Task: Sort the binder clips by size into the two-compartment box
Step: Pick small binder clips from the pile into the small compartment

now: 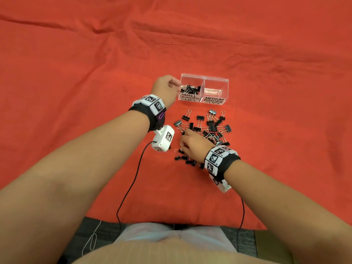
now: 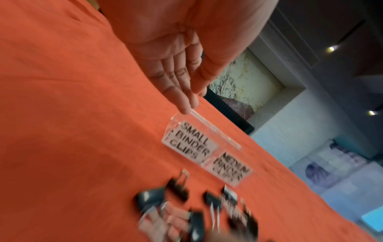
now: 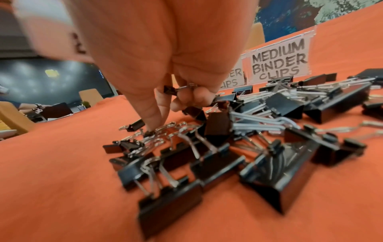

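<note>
Wrinkled red cloth [image 1: 76, 54]; left hand [image 1: 167, 86] straight-fingered at clear box [image 1: 222, 80], right hand [image 3: 165, 65] fingers [image 3: 186, 96] pinching a small clip [image 3: 172, 89].

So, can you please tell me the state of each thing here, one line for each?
Small compartment: partly filled with small clips.
Medium compartment: empty.
Box: upright, top open.
Loose clips: unsorted heap on the cloth.
Left hand: fingers straight, at the box's left edge, holding nothing.
Right hand: in the heap, a small clip tucked in its curled fingers.
Red cloth: spread out, wrinkled.
</note>
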